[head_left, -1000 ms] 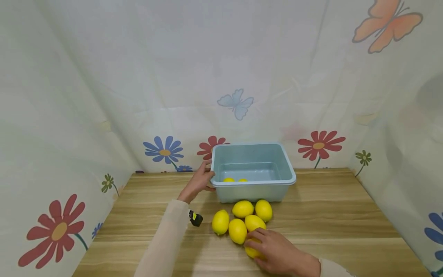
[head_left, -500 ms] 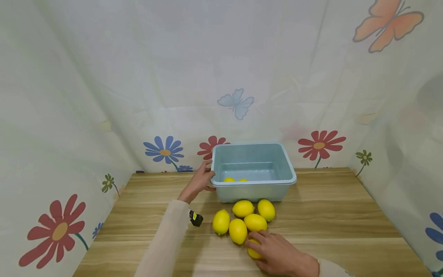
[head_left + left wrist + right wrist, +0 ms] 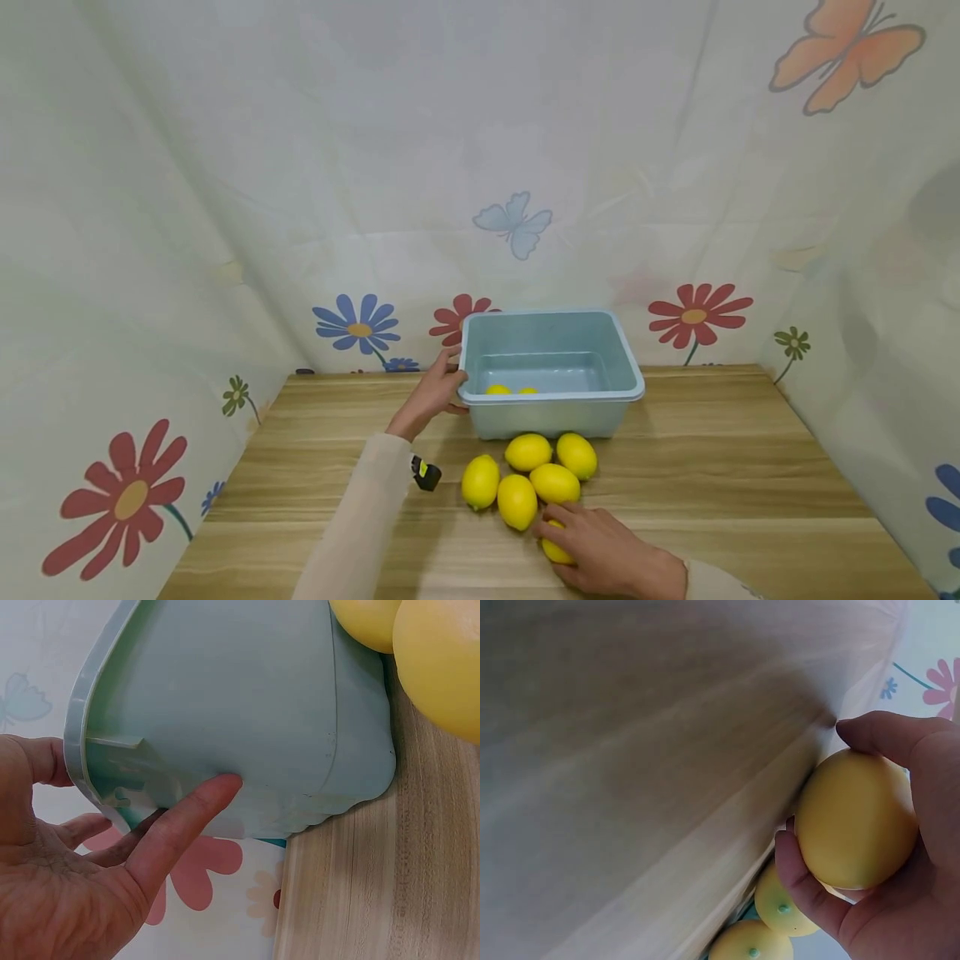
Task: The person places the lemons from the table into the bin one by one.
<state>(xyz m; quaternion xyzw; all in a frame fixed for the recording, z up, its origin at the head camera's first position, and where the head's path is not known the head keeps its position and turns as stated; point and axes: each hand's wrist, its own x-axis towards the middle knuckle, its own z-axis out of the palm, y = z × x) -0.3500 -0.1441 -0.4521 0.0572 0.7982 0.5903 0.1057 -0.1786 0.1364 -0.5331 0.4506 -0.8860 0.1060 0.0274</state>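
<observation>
A light blue plastic bin stands on the wooden table, with two yellow lemons partly visible inside it. My left hand holds the bin's left side at the rim; in the left wrist view one finger lies along the outer wall. In front of the bin, several lemons form a loose cluster on the table. At the near right end of that cluster, my right hand grips one lemon, its thumb and fingers curled round the sides. Part of this lemon is hidden under the hand in the head view.
The wooden table meets a pale curtain printed with flowers and butterflies, which hangs behind it and at both sides. A small black device sits at my left wrist.
My right hand and the lemon in it have shifted very slightly right and nearer. The lemon at the cluster's back right has rolled a little to the right. The left hand stays put.
</observation>
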